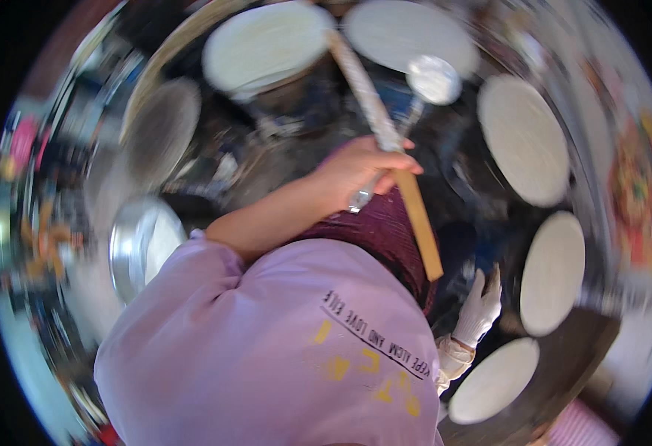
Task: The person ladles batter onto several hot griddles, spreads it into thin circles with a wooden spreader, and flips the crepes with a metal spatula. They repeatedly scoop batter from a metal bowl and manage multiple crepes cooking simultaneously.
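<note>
My bare left hand (359, 170) grips a long flat wooden stick (419, 217) and the handle of a metal ladle (433, 81). The stick's far half is coated white and reaches between two round white discs, a left one (267, 47) and a right one (393, 33). Silvery white shows on the ladle's round bowl, raised beyond the hand. My right hand (479, 312), in a white knit glove, hangs low at my right side with its fingers extended and nothing visible in it. Near it lie two more white discs, an upper one (552, 273) and a lower one (493, 382).
More discs stand around me, one at right (524, 139) and a greyish one at left (164, 131). A steel pot (122, 245) with white contents is by my left elbow. A dark curved surface (574, 345) borders my right. Blurred multicoloured items (641, 189) lie farther right.
</note>
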Available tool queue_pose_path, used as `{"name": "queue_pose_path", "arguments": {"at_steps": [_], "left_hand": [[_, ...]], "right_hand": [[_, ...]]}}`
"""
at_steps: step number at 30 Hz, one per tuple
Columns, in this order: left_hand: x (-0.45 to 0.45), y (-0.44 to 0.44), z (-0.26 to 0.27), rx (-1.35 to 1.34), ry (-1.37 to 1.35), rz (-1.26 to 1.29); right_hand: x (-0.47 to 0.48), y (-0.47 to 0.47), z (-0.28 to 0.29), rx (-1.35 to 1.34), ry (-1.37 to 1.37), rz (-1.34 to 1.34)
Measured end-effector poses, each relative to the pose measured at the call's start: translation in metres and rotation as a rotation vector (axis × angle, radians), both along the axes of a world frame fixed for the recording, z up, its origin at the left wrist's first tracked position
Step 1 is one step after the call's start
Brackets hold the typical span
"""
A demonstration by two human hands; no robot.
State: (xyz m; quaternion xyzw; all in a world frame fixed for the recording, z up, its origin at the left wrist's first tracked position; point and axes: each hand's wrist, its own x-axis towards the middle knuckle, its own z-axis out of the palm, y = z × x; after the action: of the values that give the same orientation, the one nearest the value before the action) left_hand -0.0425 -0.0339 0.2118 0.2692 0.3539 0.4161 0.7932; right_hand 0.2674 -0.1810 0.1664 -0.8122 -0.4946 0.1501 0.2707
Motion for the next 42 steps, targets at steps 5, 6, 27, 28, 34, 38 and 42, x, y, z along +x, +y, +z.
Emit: {"name": "queue_pose_path", "arguments": {"at_steps": [5,6,27,28,34,38,42], "left_hand": [[0.007,-0.021,-0.032,-0.003,-0.037,0.327],[0.025,-0.031,-0.024,-0.004,-0.003,0.455],[-0.073,-0.221,-0.017,-0.338,0.091,1.796],[-0.076,-0.229,-0.016,-0.393,0.104,1.850],[-0.086,-0.266,-0.015,-0.469,0.084,2.095],[-0.097,-0.271,-0.021,-0.476,0.039,2.156],[-0.109,-0.272,-0.029,-0.464,0.037,2.145]], "right_hand": [[-0.077,0.119,0.042,-0.005,0.481,0.849],[-0.076,0.134,0.059,-0.093,0.520,1.019],[-0.441,0.268,-0.164,-0.111,-0.177,2.146],[-0.463,0.270,-0.183,-0.086,-0.303,2.188],[-0.550,0.279,-0.256,-0.022,-0.929,2.271],[-0.569,0.290,-0.272,-0.063,-1.013,2.304],[-0.582,0.277,-0.256,-0.227,-1.151,2.233]]}}
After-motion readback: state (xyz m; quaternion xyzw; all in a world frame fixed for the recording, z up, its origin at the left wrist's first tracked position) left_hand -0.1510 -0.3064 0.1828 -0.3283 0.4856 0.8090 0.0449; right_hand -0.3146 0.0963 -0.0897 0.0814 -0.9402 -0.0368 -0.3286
